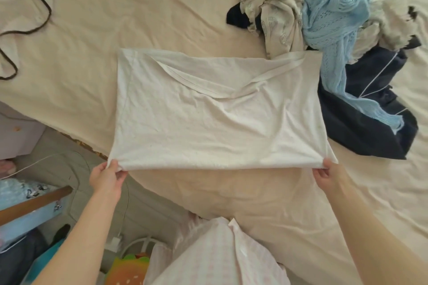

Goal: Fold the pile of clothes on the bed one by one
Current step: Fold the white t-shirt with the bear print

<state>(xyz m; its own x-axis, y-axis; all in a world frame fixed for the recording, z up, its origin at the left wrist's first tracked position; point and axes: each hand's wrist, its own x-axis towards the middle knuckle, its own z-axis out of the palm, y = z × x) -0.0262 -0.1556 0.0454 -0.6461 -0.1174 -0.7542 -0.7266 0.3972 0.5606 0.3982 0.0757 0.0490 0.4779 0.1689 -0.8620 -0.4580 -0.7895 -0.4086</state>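
Fabric pulled taut across the bed [69,37]: a white garment [208,118] is stretched out flat, and both hands have it by its near edge. The left hand [107,178] pinches the near-left corner, thumb on top and fingers curled under the hem, cloth bunching right at the fingertips. The right hand [328,176] has the near-right corner, fingers closed on the hem, a small flap of cloth hanging past the knuckles. Between the two grips the near edge runs in a nearly straight line, lifted just off the sheet; the far edge lies down on the bed. A folded band crosses the garment's far half in a shallow V.

To the garment's far right sits the pile of clothes [324,7], crowding the far-right corner and touching it there. In that heap: a cream printed piece [271,7], a light blue knit [335,14] trailing down along the garment's right side, and a dark navy piece with white piping [370,109] just beside the right edge. Far left of the garment, a pale item with dark wavy trim [30,14] lies well apart. Nearer than the garment, under its near edge, a pink checked sleeve or front of the person's clothing [220,254] shows. Left of the garment, off the bed, a white cable [34,164] runs over the floor.
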